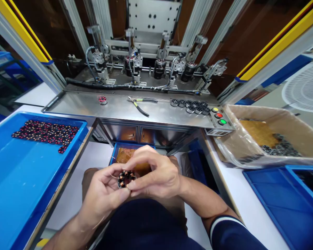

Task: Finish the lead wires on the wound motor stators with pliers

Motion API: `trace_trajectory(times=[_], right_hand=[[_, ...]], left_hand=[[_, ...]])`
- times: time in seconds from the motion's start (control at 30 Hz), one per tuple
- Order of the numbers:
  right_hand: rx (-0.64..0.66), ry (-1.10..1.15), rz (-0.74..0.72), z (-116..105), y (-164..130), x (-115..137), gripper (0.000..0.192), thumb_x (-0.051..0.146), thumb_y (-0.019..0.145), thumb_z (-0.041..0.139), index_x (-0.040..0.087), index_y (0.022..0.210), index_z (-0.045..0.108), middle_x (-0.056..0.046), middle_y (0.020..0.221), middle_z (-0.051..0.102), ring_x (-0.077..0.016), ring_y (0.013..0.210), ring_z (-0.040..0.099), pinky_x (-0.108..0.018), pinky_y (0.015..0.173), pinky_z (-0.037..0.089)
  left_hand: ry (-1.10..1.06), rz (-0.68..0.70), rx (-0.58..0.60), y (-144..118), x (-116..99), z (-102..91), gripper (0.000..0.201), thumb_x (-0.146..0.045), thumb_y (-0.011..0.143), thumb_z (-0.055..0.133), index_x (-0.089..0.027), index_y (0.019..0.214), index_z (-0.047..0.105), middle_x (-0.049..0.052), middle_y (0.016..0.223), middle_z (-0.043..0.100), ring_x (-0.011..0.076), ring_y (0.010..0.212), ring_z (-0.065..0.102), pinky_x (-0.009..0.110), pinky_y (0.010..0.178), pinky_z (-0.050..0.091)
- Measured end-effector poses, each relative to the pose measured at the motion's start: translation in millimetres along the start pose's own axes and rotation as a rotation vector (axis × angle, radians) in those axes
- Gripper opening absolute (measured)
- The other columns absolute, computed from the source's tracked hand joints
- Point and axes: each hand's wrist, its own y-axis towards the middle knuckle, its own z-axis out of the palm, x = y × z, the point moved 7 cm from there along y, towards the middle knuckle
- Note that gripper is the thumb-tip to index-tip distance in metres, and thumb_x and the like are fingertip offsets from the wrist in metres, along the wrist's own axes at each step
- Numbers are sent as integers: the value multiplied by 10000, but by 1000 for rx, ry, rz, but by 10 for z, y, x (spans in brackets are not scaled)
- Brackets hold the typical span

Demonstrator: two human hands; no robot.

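Note:
Low over my lap, a black ring-shaped motor stator (121,181) with copper windings sits between my two hands. My left hand (104,189) grips it from the left, thumb along the lower edge and fingers behind. Thumb and fingers of my right hand (155,172) pinch the stator's right side and top. A thin copper wire (110,173) sticks out leftward from the ring. On the steel ledge ahead lie cutting pliers (139,104) with black and yellow-green handles, spread apart. To their left stands a single stator with red windings (102,100).
Several bare stator cores (191,106) cluster on the ledge beside push buttons (219,115). Behind stands a winding machine with several stations (160,67). A blue tray (13,184) at left holds wound stators (45,132). At right stands a plastic-lined box (271,161) of cores.

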Motion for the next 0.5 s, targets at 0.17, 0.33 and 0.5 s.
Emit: trace_trajectory(times=[0.17, 0.33, 0.5], right_hand=[[-224, -194, -27, -31, -173, 156, 54, 182, 896, 665, 146, 876, 700, -84, 898, 704, -164, 829, 624, -330, 705, 563], [-398, -267, 73, -22, -288, 203, 106, 137, 893, 650, 146, 985, 701, -69, 809, 678, -162, 746, 608, -329, 628, 549], [-457, -214, 197, 28, -290, 188, 139, 138, 902, 638, 160, 1023, 703, -69, 801, 685, -158, 709, 636, -319, 625, 567]], left_hand=[[-6, 4, -8, 6, -6, 36, 361, -253, 769, 780, -315, 1116, 705, 30, 997, 766, 161, 823, 737, 230, 741, 605], [265, 373, -205, -49, -231, 21, 468, -22, 692, 779, -261, 1086, 700, 16, 1116, 719, 129, 1021, 687, 176, 880, 563], [415, 598, -246, -117, -349, 77, 536, 49, 675, 754, -242, 1117, 671, 18, 1136, 698, 126, 1043, 677, 196, 886, 575]])
